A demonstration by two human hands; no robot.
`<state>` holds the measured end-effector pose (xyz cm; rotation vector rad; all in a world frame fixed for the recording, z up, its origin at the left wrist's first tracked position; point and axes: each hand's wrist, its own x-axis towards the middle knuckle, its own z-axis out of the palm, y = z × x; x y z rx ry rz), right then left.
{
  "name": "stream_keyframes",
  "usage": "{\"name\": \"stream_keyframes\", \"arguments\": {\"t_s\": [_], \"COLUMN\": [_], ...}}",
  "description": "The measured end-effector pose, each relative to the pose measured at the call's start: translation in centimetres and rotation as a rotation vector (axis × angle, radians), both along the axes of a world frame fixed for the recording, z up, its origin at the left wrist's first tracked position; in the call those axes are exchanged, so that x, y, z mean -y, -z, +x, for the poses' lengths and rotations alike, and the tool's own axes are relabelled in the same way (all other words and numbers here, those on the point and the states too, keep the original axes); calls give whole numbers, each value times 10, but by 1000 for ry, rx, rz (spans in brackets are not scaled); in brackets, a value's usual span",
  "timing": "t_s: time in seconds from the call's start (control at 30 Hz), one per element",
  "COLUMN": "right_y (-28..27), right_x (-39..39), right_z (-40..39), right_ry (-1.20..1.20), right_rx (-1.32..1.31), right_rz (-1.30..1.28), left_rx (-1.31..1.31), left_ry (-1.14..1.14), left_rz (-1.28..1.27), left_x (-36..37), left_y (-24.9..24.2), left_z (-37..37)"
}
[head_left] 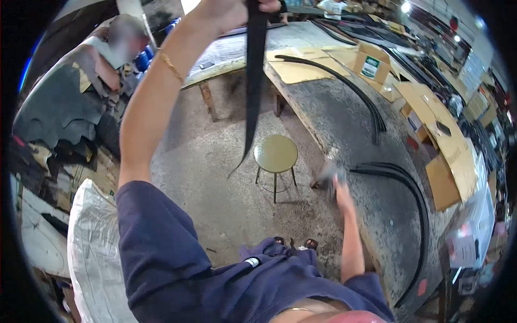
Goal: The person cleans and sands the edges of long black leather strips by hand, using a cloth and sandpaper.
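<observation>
View: head camera, looking down past the person's dark blue clothes [226, 285] to the floor [204, 215].
Left hand: raised at the top edge of the view [223, 15], partly cut off; its fingers are closed on the black strip [255, 70].
Black strip: hangs from the left hand, wide at the top and narrowing to a thin, curling tip above the floor, left of the stool in view.
Right hand: low, at the near edge of the worktop [340, 189], fingers bent about a dark thing [327, 176]; blur hides how far they are open and whether they grip it.
Dark thing: against the right hand, beside the worktop's edge, too blurred to name.
Worktop: grey and stained [344, 121], running down the right side.
Far strips: black, curved, side by side [362, 92], partly on flat cardboard [301, 65].
Near strips: black, bent in a long arc [423, 215] on the worktop, one end near the right hand.
Stool: round, greenish top [276, 153], upright on the floor between the two arms.
Box: open cardboard with a green-and-white label [371, 64], beyond the far strips.
Left side: dark sheets heaped [59, 105], a white sack below them [97, 258].
Back: a person in a white top [333, 7] beyond the pale table [296, 36].
</observation>
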<state>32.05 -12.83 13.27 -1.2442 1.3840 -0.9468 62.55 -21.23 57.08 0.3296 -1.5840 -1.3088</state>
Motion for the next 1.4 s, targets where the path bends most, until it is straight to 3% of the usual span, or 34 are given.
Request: {"name": "stream_keyframes", "arguments": {"t_s": [0.03,0.07,0.13,0.17,0.23,0.27,0.33,0.4,0.47,0.53,0.6,0.7,0.73,0.77,0.8,0.83,0.87,0.9,0.93,0.97,1.0,1.07,1.1,1.13,1.17,1.2,1.27,1.3,1.37,1.4], "right_y": [-70,-78,-168,-213,-232,-240,-213,-194,-126,-61,59,180,205,208,199,207,269,231,208,215,217,176,186,171,152,130,69,76,100,118], "right_x": [13,45,57,47,74,63,63,35,23,-14,-50,-164,-208,-248,-278,-308,-351,-367,-378,-400,-420,-439,-457,-463,-461,-454,-418,-416,-422,-421], "right_z": [24,25,69,88,99,113,125,114,106,89,48,-38,-61,-75,-91,-101,-115,-112,-115,-124,-133,-151,-166,-180,-194,-210,-236,-262,-305,-324], "right_ry": [-28,-10,-100,-91,-359,-260,-245,-133,-204,-163,-232,31,162,291,300,346,364,433,501,613,723,899,1035,1078,1085,1087,1161,1108,1068,1078], "right_rx": [6,-26,356,539,646,564,763,439,248,113,-138,-295,-319,-133,-232,-238,-280,-231,-259,-287,-317,-301,-160,-192,-265,-338,-255,-271,-272,-448], "right_rz": [-117,-177,-503,-470,-447,-493,-509,-612,-605,-362,-129,61,141,235,404,487,246,325,536,562,585,419,472,452,468,483,452,469,503,492], "left_rx": [25,42,-6,-1,12,82,59,27,36,-127,-210,-292,-306,-314,-302,-317,-311,-314,-318,-283,-92,384,540,828,797,752,521,271,225,172], "left_ry": [60,72,171,196,248,238,194,101,-306,-230,-237,-246,-235,-209,-159,347,371,374,370,10,-95,-98,-75,-174,-37,-28,20,70,53,23], "left_rz": [34,58,109,143,232,156,258,251,148,94,40,-37,-57,-73,-82,-56,-34,62,159,169,133,-77,-161,-382,-287,-214,-2,144,300,367], "left_x": [0,4,8,8,12,19,19,28,42,77,126,202,225,251,276,292,308,324,338,293,270,233,216,182,211,190,180,156,150,139], "left_y": [7,17,35,42,52,57,53,55,36,12,-20,-56,-63,-65,-60,-45,-27,-8,10,40,72,131,157,169,209,227,278,293,345,372], "left_z": [-16,-31,-60,-73,-95,-102,-109,-114,-121,-105,-85,-59,-54,-56,-62,-71,-95,-122,-144,-192,-224,-258,-276,-294,-305,-325,-360,-381,-406,-418]}}
